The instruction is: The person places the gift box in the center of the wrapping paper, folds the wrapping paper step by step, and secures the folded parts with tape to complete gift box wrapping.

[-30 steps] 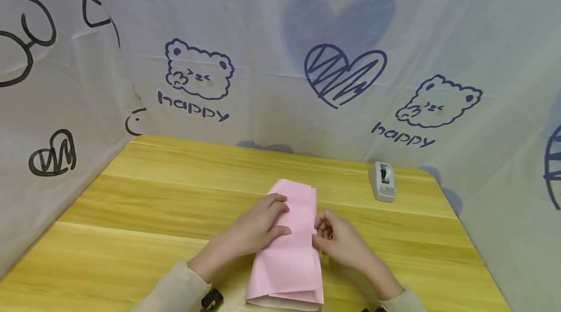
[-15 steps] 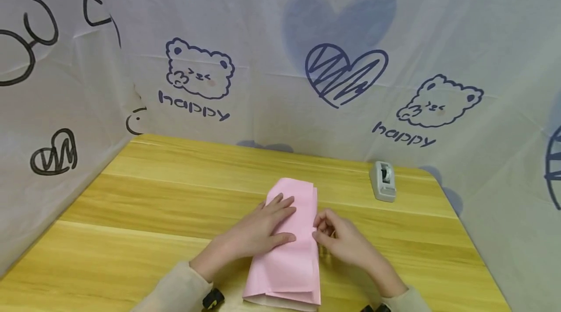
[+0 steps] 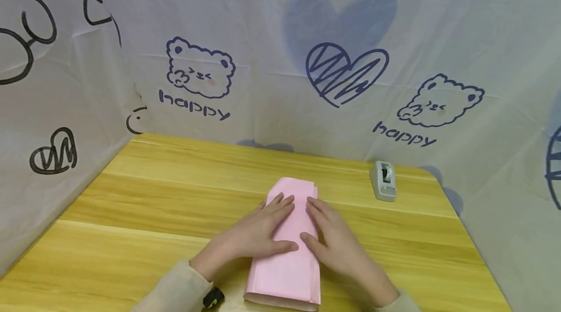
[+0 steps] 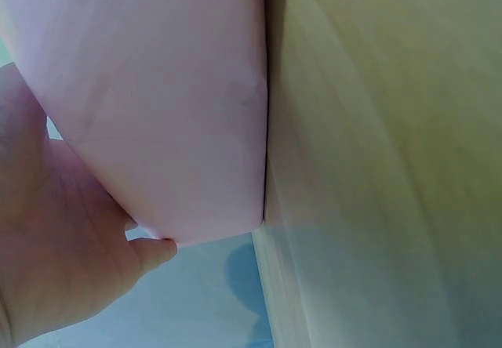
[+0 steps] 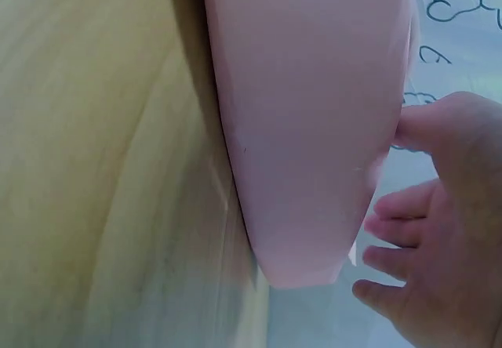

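A pink wrapped paper packet (image 3: 287, 273), tall and box-like, lies lengthwise on the table and fills both wrist views. On its upper face rests the left hand (image 3: 260, 231), fingers spread and the thumb pointing across toward the middle. Opposite it, the right hand (image 3: 337, 241) lies along the right edge, with fingertips and thumb on the pink paper near the folded flap. In the right wrist view the right hand's fingers (image 5: 388, 262) stand extended beside the paper. The near end of the packet shows a pale opening edge.
A white tape dispenser (image 3: 383, 181) stands at the back right of the wooden table (image 3: 144, 195). Behind the table hangs a pale cloth (image 3: 271, 98) with bear and heart drawings. A black strap piece (image 3: 213, 298) sits by the left sleeve.
The right hand, earlier curled and pinching the paper's right edge, has opened and moved onto the top face, where the flap now lies flatter. The left hand has spread its fingers.
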A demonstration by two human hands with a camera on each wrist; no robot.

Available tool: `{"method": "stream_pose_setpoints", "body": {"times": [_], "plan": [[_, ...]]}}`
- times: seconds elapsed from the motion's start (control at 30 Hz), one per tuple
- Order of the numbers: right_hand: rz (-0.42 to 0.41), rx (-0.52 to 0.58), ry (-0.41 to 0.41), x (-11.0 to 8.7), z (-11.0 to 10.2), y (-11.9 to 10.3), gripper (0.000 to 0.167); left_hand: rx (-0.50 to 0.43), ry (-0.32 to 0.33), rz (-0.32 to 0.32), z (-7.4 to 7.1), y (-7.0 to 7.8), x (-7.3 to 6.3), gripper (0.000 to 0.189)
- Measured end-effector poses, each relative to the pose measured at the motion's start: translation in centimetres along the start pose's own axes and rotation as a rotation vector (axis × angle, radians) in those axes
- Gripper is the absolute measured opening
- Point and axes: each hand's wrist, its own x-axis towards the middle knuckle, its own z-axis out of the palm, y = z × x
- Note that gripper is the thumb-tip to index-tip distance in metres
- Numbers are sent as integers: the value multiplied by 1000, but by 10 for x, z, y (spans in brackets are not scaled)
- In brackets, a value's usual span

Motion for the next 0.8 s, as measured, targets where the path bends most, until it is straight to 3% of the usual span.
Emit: {"method": "stream_pose_setpoints", "body": {"times": [0.23,0.47,0.6,0.7,0.8], "plan": [[-13,-76,-149,-2,3,0,60,16,-7,11,-2,3,4,97],[-11,-81,-188,-1,3,3,58,7,-3,51,-10,0,9,90],[-12,-80,-209,-1,4,2,58,-64,101,15,-28,-9,15,77],[-12,-68,-226,-2,4,2,58,-98,197,-50,-39,-23,25,66],[1,-51,-241,-3,5,1,58,-156,220,-84,-43,-39,37,57]]}}
